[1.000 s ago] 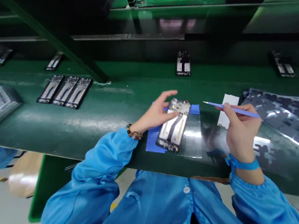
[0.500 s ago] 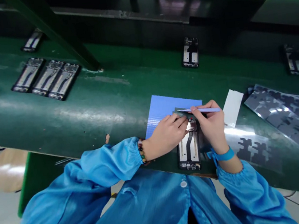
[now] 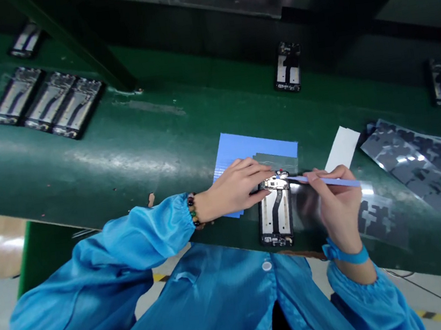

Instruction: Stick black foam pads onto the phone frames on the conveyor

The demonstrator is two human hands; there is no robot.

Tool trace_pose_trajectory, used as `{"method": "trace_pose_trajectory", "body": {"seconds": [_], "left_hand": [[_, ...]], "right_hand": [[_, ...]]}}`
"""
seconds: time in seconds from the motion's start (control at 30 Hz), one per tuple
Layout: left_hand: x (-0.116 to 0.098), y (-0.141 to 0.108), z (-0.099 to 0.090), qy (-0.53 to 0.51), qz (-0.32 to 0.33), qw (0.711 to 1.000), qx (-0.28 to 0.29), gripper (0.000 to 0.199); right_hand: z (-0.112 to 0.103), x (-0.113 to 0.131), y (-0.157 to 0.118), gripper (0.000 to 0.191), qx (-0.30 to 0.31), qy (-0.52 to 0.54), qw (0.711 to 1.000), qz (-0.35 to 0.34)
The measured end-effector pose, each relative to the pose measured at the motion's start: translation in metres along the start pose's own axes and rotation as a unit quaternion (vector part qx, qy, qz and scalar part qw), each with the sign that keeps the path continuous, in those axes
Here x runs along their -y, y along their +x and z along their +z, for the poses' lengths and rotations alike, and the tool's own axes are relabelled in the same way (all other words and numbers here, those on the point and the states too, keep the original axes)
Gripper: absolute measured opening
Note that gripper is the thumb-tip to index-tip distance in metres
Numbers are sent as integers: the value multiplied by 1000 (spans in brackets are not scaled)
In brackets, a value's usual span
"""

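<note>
Pinches purple tweezers in the right grip, pen-fashion, aiming toward nine o'clock at the far end of an opened phone. Lies flat on the desk, at nine o'clock from that grip, with long axis close to twelve-and-six. Sits nearer to the left grip, at about four o'clock from it. Spreads left thumb and fingers, unclenched, apparently onto the upper left side, with knuckles up

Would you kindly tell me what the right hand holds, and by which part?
The right hand holds slim, pointed lilac tweezers around the middle of their length.
</note>
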State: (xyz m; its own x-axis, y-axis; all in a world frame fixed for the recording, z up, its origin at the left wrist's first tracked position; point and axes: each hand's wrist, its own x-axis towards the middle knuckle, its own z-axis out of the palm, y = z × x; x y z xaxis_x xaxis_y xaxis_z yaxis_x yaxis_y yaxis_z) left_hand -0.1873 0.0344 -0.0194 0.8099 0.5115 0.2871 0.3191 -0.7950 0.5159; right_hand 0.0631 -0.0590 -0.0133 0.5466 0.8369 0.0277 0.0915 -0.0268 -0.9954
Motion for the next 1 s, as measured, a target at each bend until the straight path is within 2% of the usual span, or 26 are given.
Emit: {"method": "trace_pose_trajectory", "body": {"seconds": [0.13, 0.33, 0.57, 0.7, 0.83, 0.9, 1.0], "left_hand": [[2, -1, 0, -4, -10, 1000, -1, 35], [0, 0, 2, 2, -4, 1000, -7, 30], [1, 0, 4, 67, 69, 995, -29, 21], [-2, 2, -1, 108, 95, 989, -16, 20], [-4, 4, -5, 149, 106, 983, -15, 21], [-3, 4, -4, 142, 112, 983, -24, 21], [2, 3, 0, 92, 110, 988, -62, 19]], "right_hand": [[-3, -4, -14, 43, 28, -12, 1000, 0], [-1, -8, -15, 39, 41, -22, 999, -5], [1, -4, -20, 37, 35, -30, 999, -21], [-10, -1, -20, 38, -8, -24, 999, -38], [-31, -3, -22, 40, -46, -4, 999, -22], [-42, -3, -23, 41, -72, 6, 997, -14], [-59, 0, -22, 42, -143, -4, 990, -17]]}}
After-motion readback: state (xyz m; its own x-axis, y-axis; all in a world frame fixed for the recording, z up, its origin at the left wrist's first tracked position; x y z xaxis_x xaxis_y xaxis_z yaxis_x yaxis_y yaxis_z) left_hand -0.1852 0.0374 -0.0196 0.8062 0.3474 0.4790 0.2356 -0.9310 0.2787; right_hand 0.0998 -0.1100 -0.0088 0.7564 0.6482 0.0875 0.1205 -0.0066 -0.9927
